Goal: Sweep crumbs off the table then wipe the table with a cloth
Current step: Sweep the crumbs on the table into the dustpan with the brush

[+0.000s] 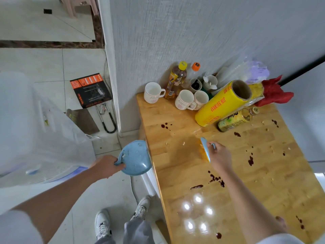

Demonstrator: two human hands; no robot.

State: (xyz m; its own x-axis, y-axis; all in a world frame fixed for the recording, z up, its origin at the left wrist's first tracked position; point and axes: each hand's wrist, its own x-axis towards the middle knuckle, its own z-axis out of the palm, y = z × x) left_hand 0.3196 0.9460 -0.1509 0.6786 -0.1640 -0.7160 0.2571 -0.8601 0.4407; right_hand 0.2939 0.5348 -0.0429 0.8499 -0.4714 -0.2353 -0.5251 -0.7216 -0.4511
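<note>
We see a grey wall (193,32) and a pale tiled floor (52,64), and a long wooden table (246,173) that stands in the corner. The table runs away from us toward the wall.

A big yellow roll of wrap (223,103) lies on the far end of the table, with its open end pointing up and to the right. Just beside it a bottle (235,119) lies on its side, cap to the right. Three white mugs (184,99) stand near the wall, and a red cloth (274,94) is bunched up in the far right corner.

Our left hand (105,165) holds the blue dustpan (136,158) by its handle. The dustpan is off the table, just beside the left edge, with its wide mouth toward the table. A few crumbs sit inside it.

Our right hand (219,154) grips the small brush (204,149) on the table, near the middle. The brush has a blue back and yellow bristles. Its long side runs away from us, and the bristles face left toward the dustpan.

Dark sauce spots (215,178) and small pale crumbs (183,143) are spread over the table top. Two crumbs lie between the brush and the table's left edge.
</note>
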